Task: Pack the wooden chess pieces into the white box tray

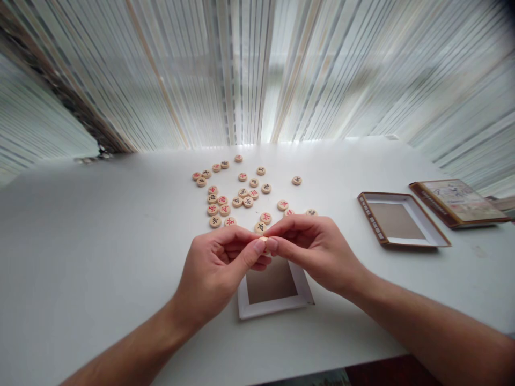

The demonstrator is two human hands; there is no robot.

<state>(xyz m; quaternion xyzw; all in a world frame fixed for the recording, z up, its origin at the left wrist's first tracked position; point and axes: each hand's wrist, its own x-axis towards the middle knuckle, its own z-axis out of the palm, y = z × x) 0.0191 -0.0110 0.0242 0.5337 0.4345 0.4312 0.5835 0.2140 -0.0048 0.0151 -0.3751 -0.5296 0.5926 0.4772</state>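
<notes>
My left hand and my right hand meet at the fingertips. Between them they pinch a small round wooden xiangqi piece, mostly covered by the fingers. Below it lies a shallow open box tray with a white rim and a brown-grey bottom; the hands hide its far part. Just beyond the fingers rests a piece with a black character, and a red-lettered piece is right behind it. Several more wooden pieces, marked in red or black, lie scattered farther back.
To the right sits a second open box half with brown sides. Beside it is a printed box. A striped string curtain hangs along the back edge of the white table. One piece lies apart at the back right.
</notes>
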